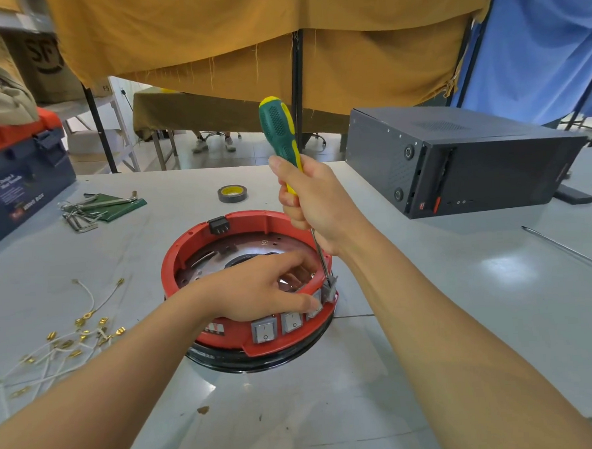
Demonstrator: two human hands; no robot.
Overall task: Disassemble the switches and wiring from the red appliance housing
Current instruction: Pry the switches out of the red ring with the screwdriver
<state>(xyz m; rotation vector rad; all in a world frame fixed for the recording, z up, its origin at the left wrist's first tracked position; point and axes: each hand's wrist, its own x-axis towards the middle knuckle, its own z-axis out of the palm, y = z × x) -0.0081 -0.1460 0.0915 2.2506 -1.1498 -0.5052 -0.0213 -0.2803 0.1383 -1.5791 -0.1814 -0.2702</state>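
Green-and-yellow plastic fills the right hand [315,202], its grip closed tight around the lower handle of a screwdriver [280,132] held nearly upright, the steel shaft running down to a grey switch [329,287] at the near right rim of the red appliance housing [225,334]. The left hand [267,287] reaches over the same rim, its grip narrow: the thumb presses on the outside by another switch [315,307] while the fingers curl inside the ring. Two more grey rocker switches [278,326] sit side by side in the housing's front panel, just left of the thumb.

Whether the screwdriver tip sits behind the switch or against its edge is hard to make out, and the left hand's fingertips are partly hidden by the rim. A black connector block [219,225] is set in the far wall of the housing, which rests on a dark ring at the middle of the surface [463,301].

Loose white wires with brass terminals [64,343] lie scattered on the pale grey surface to the left. Farther back are hex keys on a green pouch [98,209], a roll of tape [232,194] and a blue-and-orange toolbox [14,170], cut off by the frame edge. A black computer case [456,161] lies on its side to the right, with a thin metal rod [563,249] near it. Ochre cloth [260,30] and blue cloth [545,39] hang behind.
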